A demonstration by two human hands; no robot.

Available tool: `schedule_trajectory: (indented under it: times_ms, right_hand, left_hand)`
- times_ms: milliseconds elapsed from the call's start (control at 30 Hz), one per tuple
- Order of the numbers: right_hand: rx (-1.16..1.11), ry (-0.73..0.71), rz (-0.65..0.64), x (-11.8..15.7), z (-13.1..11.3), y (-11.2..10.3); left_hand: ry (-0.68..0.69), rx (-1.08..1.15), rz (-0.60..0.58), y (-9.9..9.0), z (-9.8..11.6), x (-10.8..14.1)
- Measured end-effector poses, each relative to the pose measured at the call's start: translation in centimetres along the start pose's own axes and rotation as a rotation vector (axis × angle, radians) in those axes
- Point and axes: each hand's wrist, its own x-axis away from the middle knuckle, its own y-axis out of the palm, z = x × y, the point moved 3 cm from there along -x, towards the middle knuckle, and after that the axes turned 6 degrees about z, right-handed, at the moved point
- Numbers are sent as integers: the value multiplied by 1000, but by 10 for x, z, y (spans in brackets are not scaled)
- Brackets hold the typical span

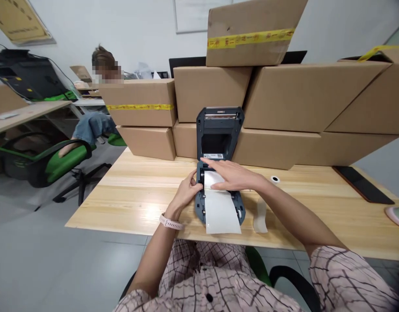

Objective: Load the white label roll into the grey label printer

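Observation:
A dark label printer [200, 130] stands on the table with its lid tipped up and back. White label paper [221, 214] lies in its base, the strip running out over the front toward me. My left hand [187, 189] grips the printer base's left side, thumb at the inner edge near the paper. Stretched across the base from the right, my right hand [235, 174] has thumb and fingers apart and rests over the paper at the back. It covers part of the roll area, so contact beneath the palm is hidden.
Cardboard boxes [284, 97] are stacked behind the printer. Right of it lie a curled white strip [260, 219], a small white roll [275, 179] and a flat black device [364, 184]. The wooden table's [121, 208] front edge is close to me. Another person [105, 60] sits back left.

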Motion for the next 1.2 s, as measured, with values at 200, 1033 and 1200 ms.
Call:
schedule_trajectory:
  times_ms: [200,1033,1200]
  right_hand:
    - [-30,80,-295,-30,35,28]
    - [-548,441,107,78,150,-16]
    - [-791,526,201,133,163,-17]
  left_hand:
    - [-14,-9,-57,0,4,-3]
    - [-37,70,-82,-1,11,4]
    - [-60,81,-85,-1,11,4]
